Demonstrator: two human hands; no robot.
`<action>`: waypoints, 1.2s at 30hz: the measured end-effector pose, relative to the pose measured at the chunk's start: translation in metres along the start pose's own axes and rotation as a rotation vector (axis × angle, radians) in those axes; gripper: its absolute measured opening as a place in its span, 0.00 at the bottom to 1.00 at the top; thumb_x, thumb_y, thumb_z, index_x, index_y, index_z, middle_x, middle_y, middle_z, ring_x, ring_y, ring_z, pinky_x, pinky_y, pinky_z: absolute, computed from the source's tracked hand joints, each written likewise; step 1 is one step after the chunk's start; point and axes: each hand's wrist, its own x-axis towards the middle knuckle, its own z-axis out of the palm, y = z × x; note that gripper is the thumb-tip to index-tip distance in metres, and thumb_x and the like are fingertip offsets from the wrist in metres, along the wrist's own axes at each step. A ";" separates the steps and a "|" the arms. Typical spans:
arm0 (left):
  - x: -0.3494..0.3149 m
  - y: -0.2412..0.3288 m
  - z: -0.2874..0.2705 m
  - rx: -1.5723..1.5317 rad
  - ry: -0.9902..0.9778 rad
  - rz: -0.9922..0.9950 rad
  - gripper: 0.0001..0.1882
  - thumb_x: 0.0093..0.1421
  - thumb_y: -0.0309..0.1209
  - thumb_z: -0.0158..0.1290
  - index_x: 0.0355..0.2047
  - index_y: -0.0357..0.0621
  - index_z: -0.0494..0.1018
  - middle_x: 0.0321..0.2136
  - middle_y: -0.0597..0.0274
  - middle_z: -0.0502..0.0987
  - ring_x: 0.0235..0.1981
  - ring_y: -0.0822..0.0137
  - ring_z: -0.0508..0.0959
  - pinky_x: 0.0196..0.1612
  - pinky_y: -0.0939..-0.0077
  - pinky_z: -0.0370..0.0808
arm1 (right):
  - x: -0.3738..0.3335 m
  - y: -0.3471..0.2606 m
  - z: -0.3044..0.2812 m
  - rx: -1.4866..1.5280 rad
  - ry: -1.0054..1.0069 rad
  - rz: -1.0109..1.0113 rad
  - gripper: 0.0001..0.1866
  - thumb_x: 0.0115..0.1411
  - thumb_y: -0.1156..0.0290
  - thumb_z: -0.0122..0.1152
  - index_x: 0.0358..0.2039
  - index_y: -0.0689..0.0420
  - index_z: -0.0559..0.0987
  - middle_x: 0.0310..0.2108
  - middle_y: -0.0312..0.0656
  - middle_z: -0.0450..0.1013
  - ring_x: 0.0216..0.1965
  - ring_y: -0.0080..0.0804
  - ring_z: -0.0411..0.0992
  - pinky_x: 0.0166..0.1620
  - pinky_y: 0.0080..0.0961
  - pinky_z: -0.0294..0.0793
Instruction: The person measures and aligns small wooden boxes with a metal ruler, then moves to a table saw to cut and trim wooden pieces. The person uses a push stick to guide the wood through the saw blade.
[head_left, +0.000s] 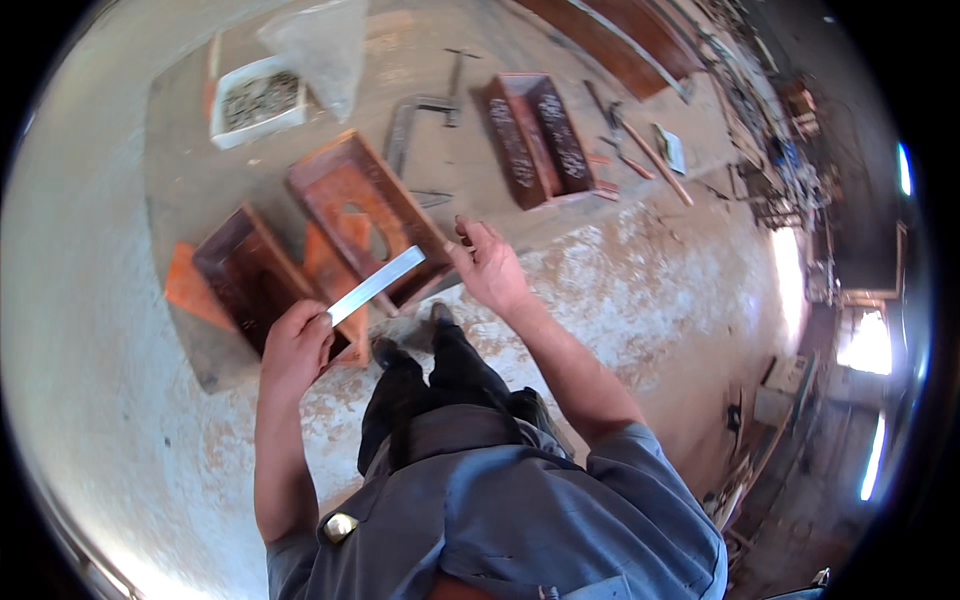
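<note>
My left hand (pixel 292 345) is closed around one end of a flat, shiny pale strip (pixel 378 283), which slants up to the right. Beneath its free end lies a long reddish-brown open box (pixel 330 165) with a rounded opening in it. My right hand (pixel 488 268) is open, fingers apart and slightly bent, beside that box's near right corner; whether the thumb touches the rim, I cannot tell. A second, darker open box (pixel 225 255) stands at the left, its near end partly hidden by my left hand.
Orange-brown flat pieces (pixel 195 285) lie by the boxes. Farther off are a white tray of small grey pieces (pixel 262 98), a clear plastic bag (pixel 330 50), a clamp (pixel 405 125), a third box with white markings (pixel 540 140), hand tools (pixel 615 130) and a rod (pixel 655 160).
</note>
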 end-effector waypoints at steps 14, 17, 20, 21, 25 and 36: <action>0.020 0.041 0.114 0.018 0.036 0.043 0.05 0.65 0.27 0.48 0.34 0.39 0.72 0.19 0.70 0.70 0.15 0.81 0.66 0.17 0.86 0.61 | -0.050 0.058 -0.072 0.351 -0.038 0.006 0.11 0.60 0.71 0.58 0.41 0.62 0.79 0.37 0.52 0.77 0.38 0.49 0.76 0.43 0.35 0.76; 0.048 0.059 0.164 0.038 0.029 0.008 0.04 0.64 0.26 0.50 0.35 0.39 0.73 0.20 0.69 0.71 0.16 0.81 0.66 0.18 0.85 0.61 | -0.034 0.095 -0.105 0.386 0.001 0.031 0.11 0.60 0.71 0.59 0.41 0.62 0.79 0.37 0.52 0.76 0.38 0.49 0.76 0.43 0.35 0.76; 0.080 0.075 0.204 0.065 0.066 -0.049 0.05 0.64 0.27 0.50 0.37 0.39 0.74 0.21 0.68 0.72 0.16 0.81 0.67 0.17 0.86 0.61 | -0.022 0.141 -0.137 0.379 0.088 0.091 0.10 0.60 0.72 0.59 0.41 0.62 0.79 0.35 0.52 0.76 0.38 0.47 0.76 0.42 0.34 0.75; 0.091 0.077 0.210 0.028 0.072 -0.063 0.06 0.64 0.27 0.50 0.38 0.39 0.74 0.22 0.67 0.74 0.16 0.81 0.67 0.17 0.87 0.60 | -0.018 0.157 -0.148 0.349 0.125 0.101 0.10 0.60 0.73 0.59 0.41 0.61 0.78 0.35 0.51 0.76 0.37 0.46 0.76 0.42 0.33 0.75; 0.137 0.094 0.232 0.115 0.095 -0.006 0.06 0.65 0.26 0.47 0.37 0.38 0.72 0.22 0.66 0.71 0.14 0.81 0.66 0.14 0.86 0.58 | 0.001 0.204 -0.188 0.299 0.201 0.156 0.12 0.60 0.73 0.59 0.43 0.61 0.77 0.34 0.48 0.76 0.36 0.42 0.75 0.41 0.32 0.75; 0.261 0.135 0.235 0.118 -0.007 0.006 0.08 0.66 0.28 0.45 0.38 0.38 0.72 0.23 0.66 0.71 0.15 0.78 0.67 0.15 0.83 0.59 | 0.073 0.217 -0.192 0.239 0.043 0.155 0.20 0.58 0.70 0.60 0.50 0.64 0.72 0.43 0.52 0.72 0.40 0.46 0.74 0.41 0.34 0.75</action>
